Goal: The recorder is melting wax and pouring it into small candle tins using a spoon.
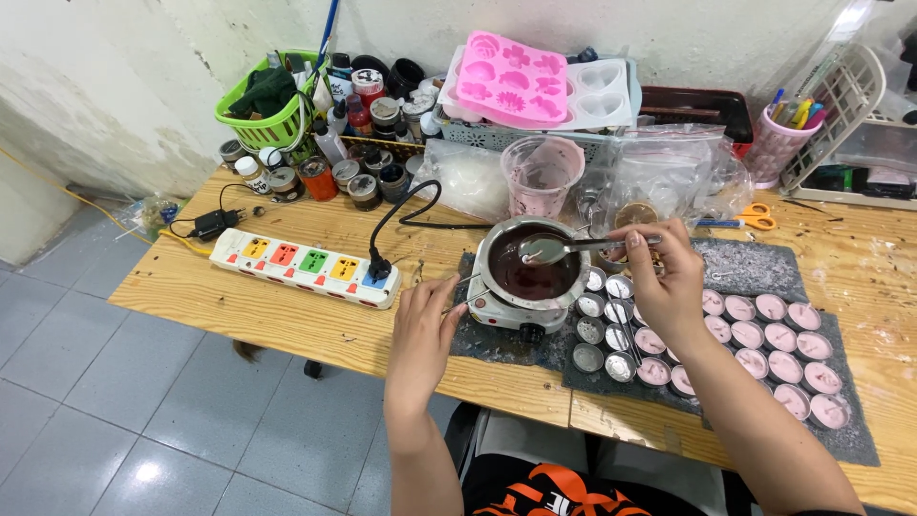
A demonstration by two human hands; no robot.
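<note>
My right hand holds a metal spoon by its handle, the bowl of the spoon over a small metal pot of dark red liquid. That pot rests on a small electric hot plate. My left hand grips a thin wire handle at the pot's left side. Under and right of my right hand, several small round tins filled with pink wax sit in rows on a dark mat; a few near the pot look unfilled.
A white power strip with coloured sockets lies left of the pot, a black cord plugged in. Behind: a pink-stained measuring cup, pink silicone mould, green basket, several jars, plastic bags, orange scissors, pen cup.
</note>
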